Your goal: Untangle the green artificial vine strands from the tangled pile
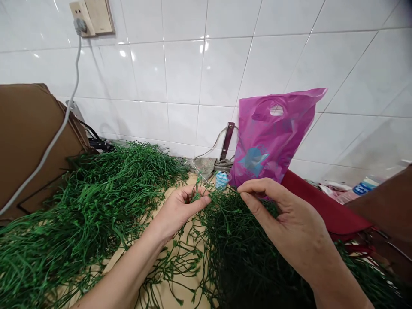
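Observation:
My left hand (188, 205) is closed in a pinch on a thin green plastic plant stem (197, 189) at the middle of the view. To its right, my right hand (286, 219) has thumb and forefinger pressed together; whatever is between the tips is too small to make out. Beneath the right hand lies a dark heap of green plastic plant stems (238, 240). A bigger, brighter heap of such stems (106, 197) spreads to the left of my left hand. Loose stems (180, 266) are scattered on the tan surface (167, 294) between the heaps.
A purple plastic bag (273, 137) leans against the white tiled wall (183, 73). Near it are a blue-and-white small object (221, 180) and a red item (325, 206). A cardboard box (28, 146) stands left, with a grey cable (54, 143) running from a socket (84, 21).

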Available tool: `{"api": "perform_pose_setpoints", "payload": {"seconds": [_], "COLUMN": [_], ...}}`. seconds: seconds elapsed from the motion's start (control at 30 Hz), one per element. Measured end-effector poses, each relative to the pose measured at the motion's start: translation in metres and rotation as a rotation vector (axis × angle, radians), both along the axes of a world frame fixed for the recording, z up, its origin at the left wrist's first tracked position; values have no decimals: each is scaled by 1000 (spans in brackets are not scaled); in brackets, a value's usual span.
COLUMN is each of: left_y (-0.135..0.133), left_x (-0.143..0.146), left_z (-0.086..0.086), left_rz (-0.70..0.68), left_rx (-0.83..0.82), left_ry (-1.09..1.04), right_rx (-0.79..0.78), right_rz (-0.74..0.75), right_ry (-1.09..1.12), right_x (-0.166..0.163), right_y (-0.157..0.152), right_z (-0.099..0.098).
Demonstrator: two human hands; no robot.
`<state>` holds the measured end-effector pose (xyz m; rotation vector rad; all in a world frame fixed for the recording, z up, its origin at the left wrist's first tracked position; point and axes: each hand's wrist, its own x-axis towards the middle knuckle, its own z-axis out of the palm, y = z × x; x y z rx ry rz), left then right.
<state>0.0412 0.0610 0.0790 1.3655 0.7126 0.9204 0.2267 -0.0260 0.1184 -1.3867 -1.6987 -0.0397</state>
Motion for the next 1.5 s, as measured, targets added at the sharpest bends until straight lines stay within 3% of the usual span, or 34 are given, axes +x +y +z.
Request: {"api": "perform_pose_setpoints", "payload": {"seconds": [0.13,0.37,0.5,0.67,0.93,1.3,1.5], "left_y": [-1,-7,-9,-9,-5,-7,-13], "left_x": [1,2,1,1,2,3,5], "left_z": [3,1,3,5,-4,-4,1], "left_rz": [12,77,73,-41,75,92,67], "left_rx": [217,378,407,387,484,636,621], "left_ry": [132,302,356,353,391,486,550], "right_rx": [10,-83,-92,-106,-167,-143,-134], "right_rz": [42,115,87,105,147,4,-77], "right_ry": [-99,-162,-181,-107,-39,-234,-376], "right_x": [-7,-19,-18,-16,-16,-23,-26], "right_y": [3,11,12,15,16,16,18], "right_z": [-7,-20,-23,-23,-24,-30,-33]}}
